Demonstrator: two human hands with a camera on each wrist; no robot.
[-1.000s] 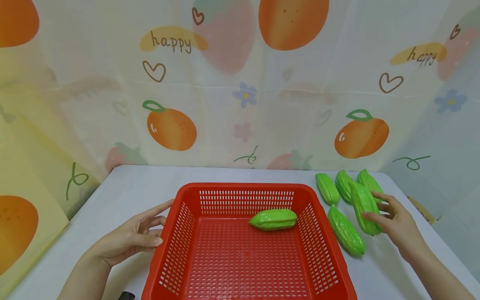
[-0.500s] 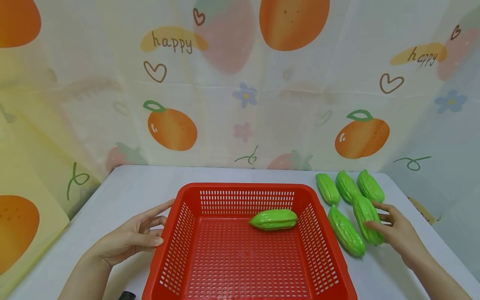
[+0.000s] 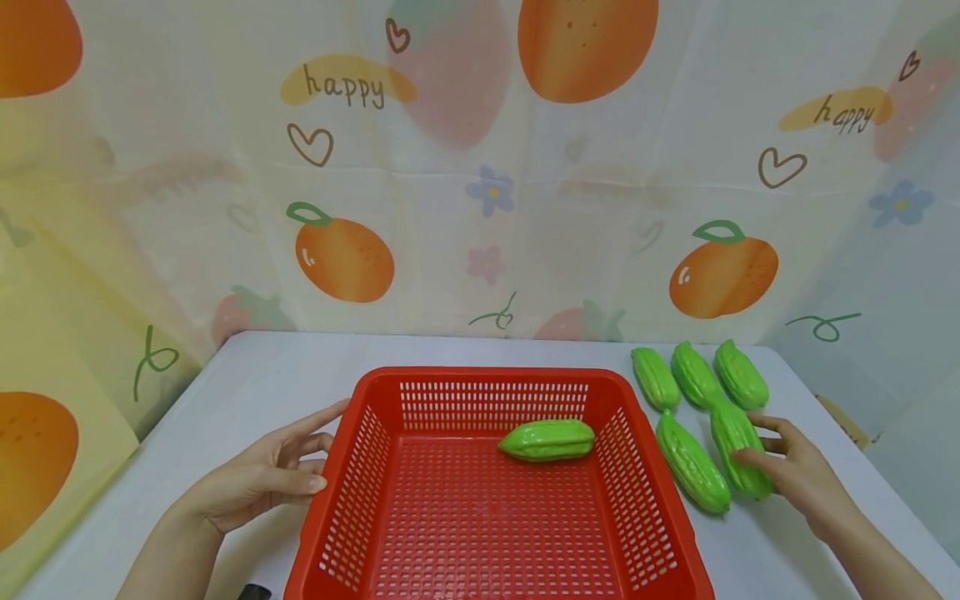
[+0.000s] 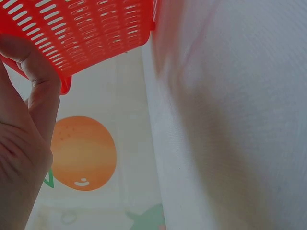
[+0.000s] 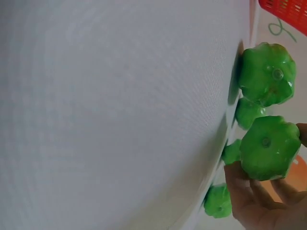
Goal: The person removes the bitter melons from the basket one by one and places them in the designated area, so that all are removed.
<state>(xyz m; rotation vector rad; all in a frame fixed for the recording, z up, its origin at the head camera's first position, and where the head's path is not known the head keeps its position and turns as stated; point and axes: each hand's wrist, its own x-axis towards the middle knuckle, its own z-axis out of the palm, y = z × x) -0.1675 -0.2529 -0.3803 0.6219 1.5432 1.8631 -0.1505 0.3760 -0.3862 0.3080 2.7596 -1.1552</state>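
My right hand (image 3: 798, 467) grips a green bitter melon (image 3: 738, 450) by its sides, thumb on the near side and fingers on the far side. Its upper tip meets another bitter melon (image 3: 693, 375) in the head view. In the right wrist view, the held bitter melon (image 5: 268, 148) shows its blunt end; whether it touches the table cannot be told. My left hand (image 3: 258, 471) touches the left side of a red basket (image 3: 491, 525), index finger extended and thumb against the outer edge. One bitter melon (image 3: 549, 439) lies inside the basket near the back wall.
Beside the basket's right wall lies a bitter melon (image 3: 692, 462); two more bitter melons (image 3: 656, 377) (image 3: 741, 373) lie farther back on the white table (image 3: 288, 367). A black object (image 3: 255, 592) shows at the bottom edge. A patterned cloth (image 3: 491, 242) hangs behind.
The right hand has moved toward me with its bitter melon, which has come down to lie in line with the one behind it. The left hand and basket have stayed put.
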